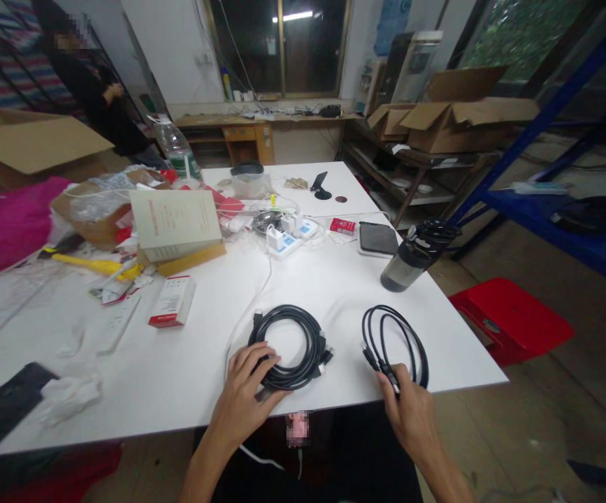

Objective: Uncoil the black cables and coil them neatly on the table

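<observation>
A thick coil of black cable (310, 339) lies on the white table (334, 286) near its front edge, with several connector ends sticking out at its right side and one at its upper left. My left hand (246, 388) grips the coil's left side, fingers over the top and thumb at the near side. To the right, my right hand (410, 405) is closed on a thinner looped black cable (422, 349), pinching it by its connector end. Its loop stands up from the hand, and the palm side is hidden.
A dark tumbler (412, 258) stands near the right edge, by a phone-like device (377, 239). Power strips (286, 244), a red-white box (173, 300), a beige box (177, 220) and a black phone (12, 402) lie left and beyond. A red stool (512, 314) is right. A person (93, 91) stands back left.
</observation>
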Demonstrator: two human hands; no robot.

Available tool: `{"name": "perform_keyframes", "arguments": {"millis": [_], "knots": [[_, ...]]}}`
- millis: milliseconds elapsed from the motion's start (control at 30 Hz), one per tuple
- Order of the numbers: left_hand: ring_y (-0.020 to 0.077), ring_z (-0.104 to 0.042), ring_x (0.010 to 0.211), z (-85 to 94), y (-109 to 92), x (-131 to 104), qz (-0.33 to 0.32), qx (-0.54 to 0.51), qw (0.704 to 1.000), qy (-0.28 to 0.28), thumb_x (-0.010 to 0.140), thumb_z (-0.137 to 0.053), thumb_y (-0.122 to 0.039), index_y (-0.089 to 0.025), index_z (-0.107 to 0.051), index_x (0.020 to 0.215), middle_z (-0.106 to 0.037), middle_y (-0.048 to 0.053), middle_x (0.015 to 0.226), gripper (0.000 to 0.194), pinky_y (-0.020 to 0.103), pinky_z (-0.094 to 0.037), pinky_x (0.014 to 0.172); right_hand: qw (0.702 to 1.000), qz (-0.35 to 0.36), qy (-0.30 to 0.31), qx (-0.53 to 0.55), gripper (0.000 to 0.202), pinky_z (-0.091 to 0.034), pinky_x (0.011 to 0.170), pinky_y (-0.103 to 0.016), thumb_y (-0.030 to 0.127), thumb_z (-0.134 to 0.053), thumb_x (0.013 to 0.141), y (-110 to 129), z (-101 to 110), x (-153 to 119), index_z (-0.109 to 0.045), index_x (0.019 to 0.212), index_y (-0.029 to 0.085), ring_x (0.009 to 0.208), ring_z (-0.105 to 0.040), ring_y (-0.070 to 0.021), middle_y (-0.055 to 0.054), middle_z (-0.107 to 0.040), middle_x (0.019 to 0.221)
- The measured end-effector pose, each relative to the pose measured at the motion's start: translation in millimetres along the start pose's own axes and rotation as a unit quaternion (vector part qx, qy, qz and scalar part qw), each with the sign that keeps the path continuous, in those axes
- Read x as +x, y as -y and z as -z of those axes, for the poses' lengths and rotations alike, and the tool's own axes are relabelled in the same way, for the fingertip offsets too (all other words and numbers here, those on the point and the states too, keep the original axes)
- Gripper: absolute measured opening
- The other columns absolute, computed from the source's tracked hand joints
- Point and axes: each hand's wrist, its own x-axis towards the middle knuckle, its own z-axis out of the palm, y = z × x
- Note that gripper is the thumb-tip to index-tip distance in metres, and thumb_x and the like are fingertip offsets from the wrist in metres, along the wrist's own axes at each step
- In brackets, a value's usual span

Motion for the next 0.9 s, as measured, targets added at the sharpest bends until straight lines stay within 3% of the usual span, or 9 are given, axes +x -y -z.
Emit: {"name": "perform_keyframes", "arguments": {"millis": [167, 300, 367, 467, 533, 600, 733, 900], "knots": [[0.0375, -0.064, 0.137, 4.8, -11, 0, -0.021, 0.051, 0.998, -0.019, 0.090, -0.086, -0.043, -0.023, -0.065, 0.137, -0.073, 0.014, 0.135, 0.055, 0.064, -0.033, 0.125, 0.965, -0.197, -0.069, 0.162, 0.044, -0.051, 0.061, -0.032, 0.066, -0.046, 0.108, 35, 36, -10, -0.060, 0.100, 0.025, 0.066, -0.071, -0.0252, -0.006, -0.073, 0.075], [0.0362, -0.063, 0.138, 11.4, -38, 6, -0.039, 0.028, 0.998, -0.045, 0.094, -0.083, -0.038, -0.024, -0.063, 0.144, -0.074, 0.014, 0.136, 0.055, 0.062, -0.034, 0.127, 0.920, -0.254, -0.127, 0.270, 0.040, -0.053, 0.065, -0.029, 0.063, -0.053, 0.106, 70, 55, -12, -0.061, 0.104, 0.024, 0.069, -0.067, -0.0195, -0.003, -0.069, 0.080], [0.0339, -0.064, 0.136, 15.1, -62, 11, -0.032, -0.047, 0.998, -0.040, 0.096, -0.081, -0.038, -0.025, -0.064, 0.144, -0.073, 0.014, 0.135, 0.053, 0.057, -0.044, 0.121, 0.903, -0.247, -0.130, 0.327, 0.036, -0.051, 0.062, -0.028, 0.060, -0.053, 0.108, 86, 57, -16, -0.061, 0.102, 0.025, 0.066, -0.062, -0.0171, -0.002, -0.065, 0.079], [0.0282, -0.069, 0.124, 18.0, -103, 20, -0.007, -0.217, 0.976, 0.017, 0.098, -0.076, -0.048, -0.026, -0.066, 0.142, -0.073, 0.013, 0.131, 0.050, 0.044, -0.059, 0.106, 0.889, -0.240, -0.104, 0.376, 0.033, -0.052, 0.064, -0.028, 0.057, -0.053, 0.108, 108, 54, -22, -0.062, 0.102, 0.026, 0.071, -0.060, -0.0171, -0.002, -0.064, 0.081], [0.0277, -0.071, 0.119, 17.9, -127, 25, 0.009, -0.314, 0.948, 0.052, 0.096, -0.073, -0.058, -0.026, -0.067, 0.141, -0.074, 0.013, 0.129, 0.055, 0.042, -0.060, 0.103, 0.893, -0.233, -0.067, 0.380, 0.034, -0.055, 0.072, -0.030, 0.058, -0.054, 0.108, 121, 52, -24, -0.065, 0.106, 0.026, 0.078, -0.063, -0.0189, -0.004, -0.067, 0.088], [0.0269, -0.073, 0.113, 17.5, -141, 29, 0.045, -0.374, 0.925, 0.060, 0.098, -0.071, -0.058, -0.026, -0.070, 0.137, -0.076, 0.012, 0.125, 0.049, 0.041, -0.061, 0.101, 0.895, -0.218, -0.029, 0.387, 0.036, -0.056, 0.077, -0.030, 0.058, -0.053, 0.108, 132, 50, -25, -0.067, 0.106, 0.025, 0.084, -0.065, -0.0204, -0.005, -0.069, 0.092], [0.0235, -0.075, 0.102, 20.2, -144, 33, 0.112, -0.398, 0.910, 0.037, 0.101, -0.073, -0.038, -0.026, -0.078, 0.119, -0.080, 0.008, 0.114, 0.023, 0.034, -0.061, 0.093, 0.886, -0.184, 0.017, 0.426, 0.034, -0.059, 0.085, -0.030, 0.052, -0.050, 0.110, 142, 46, -22, -0.070, 0.113, 0.025, 0.094, -0.070, -0.0217, -0.007, -0.073, 0.104], [0.0238, -0.073, 0.106, 25.0, -135, 26, 0.124, -0.397, 0.909, 0.025, 0.102, -0.070, -0.029, -0.025, -0.079, 0.120, -0.078, 0.010, 0.119, 0.020, 0.032, -0.057, 0.097, 0.903, -0.059, 0.036, 0.425, 0.033, -0.060, 0.099, -0.031, 0.033, -0.050, 0.112, 139, 44, -19, -0.066, 0.140, 0.030, 0.116, -0.071, -0.0228, -0.008, -0.073, 0.129]]}}
